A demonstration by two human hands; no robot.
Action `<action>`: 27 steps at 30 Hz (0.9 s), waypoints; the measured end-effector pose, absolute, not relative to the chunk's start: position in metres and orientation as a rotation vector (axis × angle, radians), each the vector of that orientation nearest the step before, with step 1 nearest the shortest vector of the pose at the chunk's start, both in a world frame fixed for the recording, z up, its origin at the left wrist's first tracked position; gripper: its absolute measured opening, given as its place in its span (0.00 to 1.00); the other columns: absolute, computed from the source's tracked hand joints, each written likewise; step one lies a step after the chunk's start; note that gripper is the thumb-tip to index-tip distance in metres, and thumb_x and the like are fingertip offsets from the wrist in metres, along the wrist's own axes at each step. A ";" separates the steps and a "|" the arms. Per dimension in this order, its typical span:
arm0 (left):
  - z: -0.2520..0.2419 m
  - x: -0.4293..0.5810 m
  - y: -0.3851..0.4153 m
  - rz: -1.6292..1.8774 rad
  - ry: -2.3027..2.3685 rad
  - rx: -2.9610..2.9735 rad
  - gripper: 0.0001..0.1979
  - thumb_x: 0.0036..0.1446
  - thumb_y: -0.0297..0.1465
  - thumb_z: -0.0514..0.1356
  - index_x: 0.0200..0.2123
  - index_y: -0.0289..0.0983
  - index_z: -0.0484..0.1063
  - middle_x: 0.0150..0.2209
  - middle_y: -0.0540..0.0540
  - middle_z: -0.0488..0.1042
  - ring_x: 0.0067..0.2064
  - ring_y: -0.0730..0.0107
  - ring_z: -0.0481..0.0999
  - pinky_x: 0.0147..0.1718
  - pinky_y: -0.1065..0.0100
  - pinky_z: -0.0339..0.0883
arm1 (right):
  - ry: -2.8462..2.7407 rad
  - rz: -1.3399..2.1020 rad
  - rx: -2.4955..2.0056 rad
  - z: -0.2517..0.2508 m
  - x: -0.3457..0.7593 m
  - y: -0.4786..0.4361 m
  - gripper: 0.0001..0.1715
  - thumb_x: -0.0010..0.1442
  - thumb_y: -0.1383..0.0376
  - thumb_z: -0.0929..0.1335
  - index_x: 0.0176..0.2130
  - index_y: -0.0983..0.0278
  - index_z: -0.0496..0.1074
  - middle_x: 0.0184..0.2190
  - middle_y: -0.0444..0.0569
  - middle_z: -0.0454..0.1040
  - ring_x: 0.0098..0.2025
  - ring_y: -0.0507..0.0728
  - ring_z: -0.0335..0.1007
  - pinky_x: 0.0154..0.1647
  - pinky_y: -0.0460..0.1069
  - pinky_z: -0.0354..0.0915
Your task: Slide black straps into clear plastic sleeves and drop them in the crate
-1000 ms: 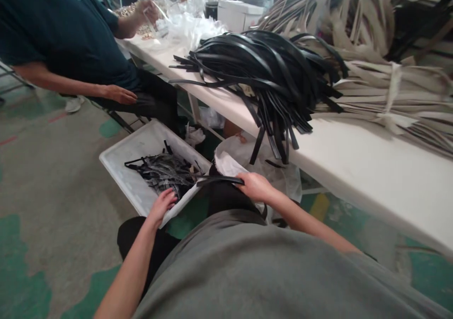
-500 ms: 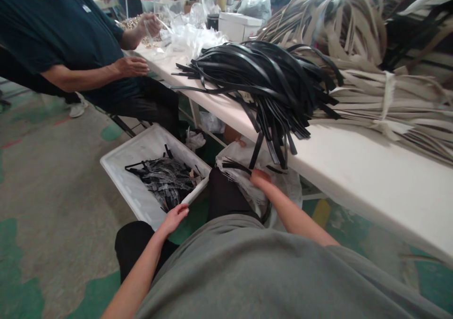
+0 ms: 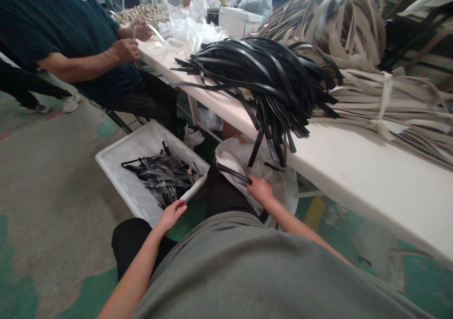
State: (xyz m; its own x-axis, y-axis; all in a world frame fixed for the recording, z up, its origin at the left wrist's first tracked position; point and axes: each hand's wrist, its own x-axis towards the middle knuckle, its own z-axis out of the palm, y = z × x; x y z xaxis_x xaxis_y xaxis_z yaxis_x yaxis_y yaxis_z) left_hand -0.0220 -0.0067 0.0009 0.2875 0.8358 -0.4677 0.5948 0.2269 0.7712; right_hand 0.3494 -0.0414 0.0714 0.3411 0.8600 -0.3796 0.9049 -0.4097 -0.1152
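Observation:
My right hand [image 3: 261, 189] is closed on the end of a black strap [image 3: 234, 173] over the opening of a white sack [image 3: 290, 187] below the table edge. The strap's other end points left, toward the white bin. My left hand [image 3: 173, 214] is at the near rim of that white bin [image 3: 118, 145], its fingers bent near the rim; whether they grip it cannot be made out. Tangled black and clear-wrapped strips [image 3: 164, 175] lie in the bin. A large bundle of black straps [image 3: 262, 73] lies on the table, ends hanging over the sack.
The pale table [image 3: 357, 168] runs along the right. Beige strap bundles [image 3: 364, 97], a white box [image 3: 239, 22] and plastic bags [image 3: 198, 33] stand on it. A seated person [image 3: 85, 40] works at its far left.
My right hand has shifted slightly down, and the strap in it now shows more clearly. My left hand has hardly moved. The seated person's hands have come together.

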 end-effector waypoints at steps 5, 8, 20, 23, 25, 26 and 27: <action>0.025 -0.001 -0.012 0.373 1.356 1.264 0.28 0.44 0.50 0.63 0.43 0.36 0.75 0.43 0.39 0.79 0.46 0.52 0.77 0.47 0.57 0.69 | 2.034 -0.575 2.295 0.101 0.310 -0.071 0.12 0.61 0.58 0.65 0.40 0.58 0.75 0.38 0.49 0.80 0.38 0.58 0.74 0.34 0.47 0.58; 0.046 0.026 -0.021 0.455 1.203 0.993 0.27 0.45 0.50 0.65 0.43 0.36 0.75 0.45 0.38 0.79 0.45 0.55 0.78 0.42 0.61 0.71 | 2.235 -0.629 2.189 0.117 0.288 -0.077 0.10 0.60 0.60 0.66 0.38 0.59 0.75 0.35 0.48 0.79 0.35 0.56 0.73 0.32 0.47 0.56; 0.077 0.045 0.015 1.213 1.274 0.559 0.15 0.48 0.38 0.68 0.37 0.38 0.72 0.38 0.46 0.78 0.35 0.73 0.78 0.32 0.73 0.68 | 2.425 -0.740 1.811 0.123 0.272 -0.076 0.10 0.61 0.61 0.64 0.37 0.61 0.74 0.35 0.48 0.78 0.35 0.56 0.72 0.31 0.47 0.56; 0.107 0.047 0.027 1.021 1.060 0.930 0.14 0.50 0.41 0.65 0.35 0.37 0.75 0.38 0.43 0.79 0.39 0.69 0.77 0.38 0.69 0.70 | 2.445 -0.724 1.613 0.116 0.266 -0.073 0.09 0.59 0.64 0.65 0.38 0.62 0.74 0.36 0.49 0.78 0.35 0.57 0.73 0.30 0.47 0.58; 0.119 0.064 0.032 0.671 0.931 1.168 0.16 0.52 0.44 0.62 0.34 0.36 0.76 0.36 0.43 0.79 0.39 0.66 0.77 0.40 0.66 0.70 | 2.453 -0.716 1.565 0.113 0.262 -0.069 0.09 0.58 0.66 0.65 0.38 0.63 0.74 0.35 0.51 0.78 0.34 0.58 0.74 0.30 0.47 0.59; 0.120 0.075 0.033 0.484 0.890 1.284 0.16 0.53 0.44 0.61 0.33 0.36 0.77 0.35 0.43 0.79 0.38 0.65 0.77 0.39 0.66 0.70 | 2.455 -0.718 1.552 0.112 0.261 -0.068 0.10 0.57 0.67 0.65 0.38 0.64 0.74 0.34 0.52 0.78 0.34 0.59 0.74 0.29 0.47 0.59; 0.117 0.088 0.033 0.313 0.866 1.407 0.17 0.53 0.45 0.60 0.32 0.36 0.77 0.33 0.44 0.79 0.36 0.65 0.77 0.39 0.66 0.70 | 2.456 -0.715 1.535 0.112 0.261 -0.067 0.11 0.57 0.68 0.64 0.38 0.65 0.75 0.33 0.52 0.78 0.33 0.59 0.74 0.30 0.48 0.60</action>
State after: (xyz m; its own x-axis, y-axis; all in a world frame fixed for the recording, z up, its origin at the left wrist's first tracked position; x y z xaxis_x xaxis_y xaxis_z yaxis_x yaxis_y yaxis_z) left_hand 0.0879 0.0330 0.1171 0.6668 0.6639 -0.3384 0.2935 0.1835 0.9382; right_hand 0.2608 -0.0666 0.1118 -0.4613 0.8043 -0.3745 0.8797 0.3596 -0.3113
